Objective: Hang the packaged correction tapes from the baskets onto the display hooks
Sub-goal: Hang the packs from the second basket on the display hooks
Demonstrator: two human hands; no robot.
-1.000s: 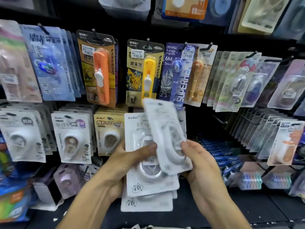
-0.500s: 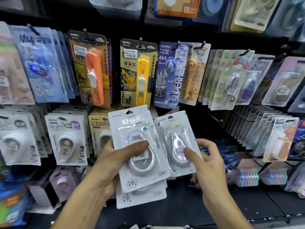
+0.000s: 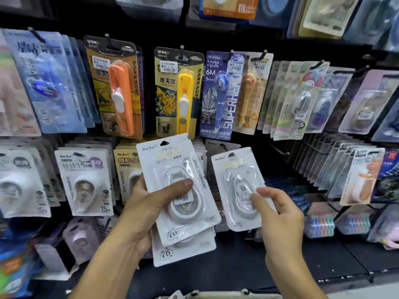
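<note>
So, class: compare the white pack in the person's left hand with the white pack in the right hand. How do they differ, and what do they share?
1. The left hand grips the left pack atop a stack of others; the right hand pinches the right pack alone.
2. The left pack tilts left; the right pack stands straighter.
3. The left pack looks larger in the picture.
Both are white BoBo blister cards with a hang hole.

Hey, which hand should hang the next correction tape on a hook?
Right, probably. The right hand pinches a single pack, upright with its hang hole on top, near a bare hook. The left hand grips a stack of packs, so it's less free.
</note>
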